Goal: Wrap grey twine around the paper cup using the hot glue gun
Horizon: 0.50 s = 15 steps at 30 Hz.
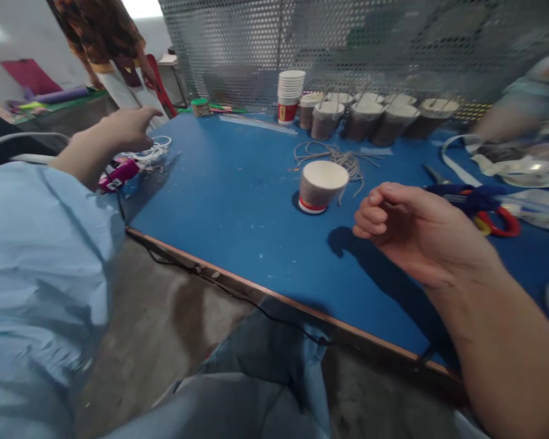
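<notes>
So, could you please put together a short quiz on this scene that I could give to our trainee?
1. True or false: the lone paper cup stands upright on the blue table.
2. Which is nearer to that cup, the wearer's left hand or right hand?
3. Fill in the blank: as the wearer sees it, the tall stack of paper cups stands to the ____ of the group of brownish cups.

Key:
1. True.
2. The right hand.
3. Left.
</notes>
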Tool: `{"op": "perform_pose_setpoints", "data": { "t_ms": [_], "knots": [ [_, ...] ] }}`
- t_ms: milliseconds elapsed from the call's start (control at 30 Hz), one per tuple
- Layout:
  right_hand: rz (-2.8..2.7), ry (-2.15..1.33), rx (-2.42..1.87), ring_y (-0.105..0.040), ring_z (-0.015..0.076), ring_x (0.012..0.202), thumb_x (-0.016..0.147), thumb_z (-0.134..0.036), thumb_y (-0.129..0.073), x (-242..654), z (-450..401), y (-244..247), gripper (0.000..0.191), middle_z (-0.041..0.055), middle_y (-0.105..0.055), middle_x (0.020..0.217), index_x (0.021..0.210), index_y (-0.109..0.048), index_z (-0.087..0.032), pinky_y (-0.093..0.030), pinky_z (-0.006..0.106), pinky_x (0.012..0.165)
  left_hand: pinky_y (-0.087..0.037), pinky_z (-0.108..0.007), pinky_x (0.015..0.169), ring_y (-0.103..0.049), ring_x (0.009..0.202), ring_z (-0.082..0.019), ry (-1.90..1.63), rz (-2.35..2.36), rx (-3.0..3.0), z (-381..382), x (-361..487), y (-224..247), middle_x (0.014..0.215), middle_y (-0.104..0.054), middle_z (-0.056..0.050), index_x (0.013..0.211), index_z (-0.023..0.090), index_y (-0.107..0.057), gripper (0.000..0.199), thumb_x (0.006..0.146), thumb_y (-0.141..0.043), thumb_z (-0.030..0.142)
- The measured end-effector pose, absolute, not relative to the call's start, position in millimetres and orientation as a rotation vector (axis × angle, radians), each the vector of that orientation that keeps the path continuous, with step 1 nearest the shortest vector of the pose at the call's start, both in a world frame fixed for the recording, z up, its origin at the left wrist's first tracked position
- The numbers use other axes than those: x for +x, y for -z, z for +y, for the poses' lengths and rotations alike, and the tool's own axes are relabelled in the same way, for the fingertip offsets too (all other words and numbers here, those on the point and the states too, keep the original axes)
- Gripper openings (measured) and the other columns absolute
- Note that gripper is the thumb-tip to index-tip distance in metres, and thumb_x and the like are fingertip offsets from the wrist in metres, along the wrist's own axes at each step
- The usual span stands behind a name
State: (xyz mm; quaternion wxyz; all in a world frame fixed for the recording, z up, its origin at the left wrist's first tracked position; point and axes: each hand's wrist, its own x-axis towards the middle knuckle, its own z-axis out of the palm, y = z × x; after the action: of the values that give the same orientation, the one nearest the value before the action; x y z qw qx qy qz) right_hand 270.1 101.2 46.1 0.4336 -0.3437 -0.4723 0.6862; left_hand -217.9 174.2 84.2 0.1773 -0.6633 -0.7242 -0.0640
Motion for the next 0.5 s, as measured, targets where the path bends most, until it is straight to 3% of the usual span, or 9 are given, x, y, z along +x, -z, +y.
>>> {"op": "perform_pose_setpoints", "data": {
  "t_ms": [33,100,233,367,500],
  "knots": [
    [-1.165,-1.698,-0.857,-0.047,0.007,0.049,0.078,-0.023,-0.06,268.6,99.5,-46.3,0.015,-0.0031,-0.051,0.054,0.065,-0.062,-0.016,-0.036,0.026,0.05,-0.043,-0.053,0.088,-0.055,0.113,-0.022,0.064,-2.061,-1.933,172.8,-205.4,-85.5,0.116,-0.059,-0.017,0.104,-0.016,-0.052,0.066,0.093,-0.032,0.046],
    [-1.137,-1.672,-0.862,-0.049,0.0075,0.05,0.071,-0.015,-0.059,265.5,97.1,-45.8,0.005,-0.0017,-0.056,0.058,0.069,-0.063,-0.015,-0.038,0.024,0.049,-0.043,-0.054,0.092,-0.054,0.111,-0.022,-0.037,-2.093,-1.9,168.5,-179.2,-87.0,0.116,-0.061,-0.013,0.106,-0.007,-0.059,0.042,0.088,-0.05,0.03],
    [-1.079,-1.547,-0.849,-0.045,0.0063,0.045,0.061,-0.004,-0.05,264.0,96.1,-44.5,0.016,-0.0037,-0.054,0.057,0.067,-0.059,-0.016,-0.039,0.022,0.047,-0.044,-0.049,0.092,-0.056,0.096,-0.017,0.205,-2.097,-1.859,159.6,-130.9,-84.4,0.096,-0.067,-0.006,0.092,0.002,-0.067,0.028,0.086,-0.047,0.021],
    [-0.988,-1.417,-0.76,-0.038,0.0057,0.042,0.066,-0.011,-0.047,265.0,94.8,-45.5,0.011,-0.0069,-0.047,0.052,0.067,-0.056,-0.018,-0.035,0.021,0.045,-0.044,-0.036,0.09,-0.053,0.085,-0.012,0.274,-1.922,-1.982,159.0,-93.2,-74.6,0.091,-0.065,-0.005,0.096,0.001,-0.065,0.029,0.087,-0.041,0.016],
    [-1.188,-1.286,-0.855,-0.038,0.0058,0.042,0.072,-0.014,-0.049,258.2,85.7,-42.6,0.011,-0.0078,-0.047,0.052,0.075,-0.059,-0.019,-0.032,0.02,0.044,-0.043,-0.025,0.073,-0.05,0.079,-0.012,0.27,-1.672,-2.115,152.9,-49.4,-67.2,0.098,-0.063,-0.003,0.105,0.011,-0.064,0.027,0.089,-0.043,0.019]
  ]
}}
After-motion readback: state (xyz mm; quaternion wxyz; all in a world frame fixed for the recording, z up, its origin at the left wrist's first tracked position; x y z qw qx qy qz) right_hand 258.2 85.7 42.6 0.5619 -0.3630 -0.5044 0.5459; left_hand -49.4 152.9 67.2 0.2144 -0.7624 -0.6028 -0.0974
